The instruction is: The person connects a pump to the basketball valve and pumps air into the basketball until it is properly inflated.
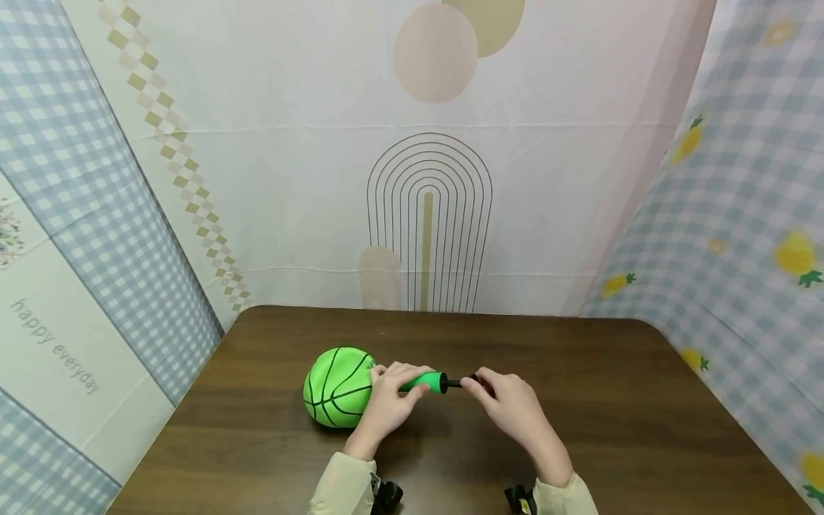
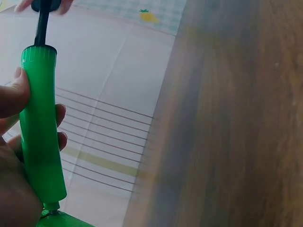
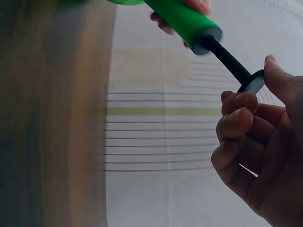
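Here I am on the feeds, and the green pump (image 2: 41,137) lies almost level above the brown table (image 1: 644,400), its narrow end at the bright green ball (image 1: 333,393); whether a needle sits inside, I can't tell. My left hand (image 1: 391,398) is wrapped round the barrel, thumb on one side, fingertips round the other. My right hand (image 1: 515,409) pinches the black handle (image 3: 254,85) between thumb and fingers, with a stretch of black rod (image 3: 230,60) showing. I'd call the pump light, hard plastic, its smooth barrel likely a touch slippery, so mid-barrel is the hold I want. That thin rod looks like the weak part; I'd keep the pull straight and grip only the flat handle. The ball looks springy, rubbery, dented by a hard squeeze and quick to roll, so I'd steady it with a spread palm. Reading matter now: "happy everyday" on the left-hand cloth (image 1: 54,347); on pump and ball, no lettering I can make out.
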Tool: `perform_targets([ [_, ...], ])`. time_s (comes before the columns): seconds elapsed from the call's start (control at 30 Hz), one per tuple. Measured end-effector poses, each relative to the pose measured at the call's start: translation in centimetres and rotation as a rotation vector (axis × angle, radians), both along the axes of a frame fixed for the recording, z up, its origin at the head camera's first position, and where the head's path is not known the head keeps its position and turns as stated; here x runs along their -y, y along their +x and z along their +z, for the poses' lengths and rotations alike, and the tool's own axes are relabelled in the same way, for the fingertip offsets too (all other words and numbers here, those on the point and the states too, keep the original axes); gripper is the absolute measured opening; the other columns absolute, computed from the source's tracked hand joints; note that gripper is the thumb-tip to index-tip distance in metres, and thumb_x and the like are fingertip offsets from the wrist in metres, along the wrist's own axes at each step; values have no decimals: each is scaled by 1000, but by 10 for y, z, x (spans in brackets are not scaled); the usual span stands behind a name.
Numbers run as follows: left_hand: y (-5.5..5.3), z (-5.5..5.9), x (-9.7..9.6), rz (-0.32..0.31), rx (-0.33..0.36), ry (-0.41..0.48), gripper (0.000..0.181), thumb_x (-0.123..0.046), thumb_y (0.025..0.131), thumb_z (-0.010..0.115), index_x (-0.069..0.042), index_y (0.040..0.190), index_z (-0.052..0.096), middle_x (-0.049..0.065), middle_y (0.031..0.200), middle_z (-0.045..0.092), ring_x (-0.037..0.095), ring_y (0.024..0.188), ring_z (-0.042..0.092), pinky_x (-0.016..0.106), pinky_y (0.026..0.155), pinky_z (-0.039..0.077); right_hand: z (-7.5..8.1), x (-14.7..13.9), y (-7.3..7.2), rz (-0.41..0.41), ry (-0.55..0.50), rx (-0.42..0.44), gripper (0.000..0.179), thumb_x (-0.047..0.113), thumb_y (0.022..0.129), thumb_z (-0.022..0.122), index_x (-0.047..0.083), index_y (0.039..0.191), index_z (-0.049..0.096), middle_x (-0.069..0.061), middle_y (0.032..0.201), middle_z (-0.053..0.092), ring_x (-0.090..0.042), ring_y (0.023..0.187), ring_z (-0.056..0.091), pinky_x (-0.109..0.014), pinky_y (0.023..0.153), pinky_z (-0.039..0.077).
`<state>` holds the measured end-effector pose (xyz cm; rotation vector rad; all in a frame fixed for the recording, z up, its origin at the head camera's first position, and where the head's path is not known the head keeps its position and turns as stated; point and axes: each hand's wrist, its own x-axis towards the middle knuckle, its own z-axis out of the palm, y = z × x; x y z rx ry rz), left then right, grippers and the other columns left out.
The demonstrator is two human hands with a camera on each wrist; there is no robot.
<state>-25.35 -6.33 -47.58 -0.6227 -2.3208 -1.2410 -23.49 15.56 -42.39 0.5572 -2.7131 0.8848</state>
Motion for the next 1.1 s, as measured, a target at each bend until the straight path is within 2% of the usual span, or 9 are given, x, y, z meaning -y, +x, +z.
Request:
perform_targets([
  [0.2, 0, 0, -4, -1, -16, -39, 24, -21, 85, 73, -20, 109, 73, -3, 96, 74, 14, 92, 60, 41, 87, 24, -6, 11, -3, 17, 13, -3, 31, 36, 93, 62, 17, 70, 54, 10, 53, 34, 2, 45, 30, -17, 47, 27],
  [0.33, 0, 2, -3, -23, -14, -44, 24, -24, 87, 70, -21, 110, 73, -4, 99, 73, 13, 93, 60, 43, 89, 24, -7, 10, -3, 15, -32, -3, 29, 35, 92, 64, 18, 70, 54, 9, 53, 34, 2, 46, 29, -17, 48, 26],
  [0.47, 0, 3, 0, -48, 1, -46, 24, -24, 87, 70, -19, 110, 73, -3, 99, 73, 13, 96, 60, 46, 92, 23, -9, 8, -4, 58, -60, 0, 27, 35, 92, 64, 20, 72, 56, 11, 53, 35, 3, 46, 29, -17, 48, 27],
  [0.57, 0, 0, 3, -69, 18, -53, 25, -25, 86, 71, -20, 110, 73, -4, 100, 73, 13, 98, 61, 50, 95, 23, -11, 6, -3, 81, -35, -51, 26, 33, 90, 68, 21, 70, 57, 14, 54, 36, 5, 47, 30, -16, 48, 28],
  [0.77, -1, -2, 4, -112, 57, -46, 25, -28, 87, 70, -24, 112, 71, -7, 103, 71, 12, 101, 60, 52, 98, 21, -8, -2, -1, 65, -1, -221, 22, 23, 80, 74, 25, 66, 57, 20, 54, 39, 9, 49, 31, -15, 48, 29],
  [0.93, -2, 1, 9, -98, 80, -18, 26, -29, 88, 67, -26, 114, 70, -8, 105, 70, 10, 100, 58, 51, 99, 21, 6, -17, 4, 23, -54, -305, 23, 19, 75, 78, 25, 66, 58, 20, 54, 42, 9, 50, 34, -16, 50, 31],
  [1.1, -2, 2, 13, -73, 89, -5, 25, -29, 90, 65, -31, 115, 68, -8, 104, 69, 8, 97, 57, 50, 98, 21, 20, -38, 13, -30, -142, -321, 25, 14, 76, 79, 25, 68, 59, 18, 56, 46, 7, 50, 38, -19, 50, 35],
])
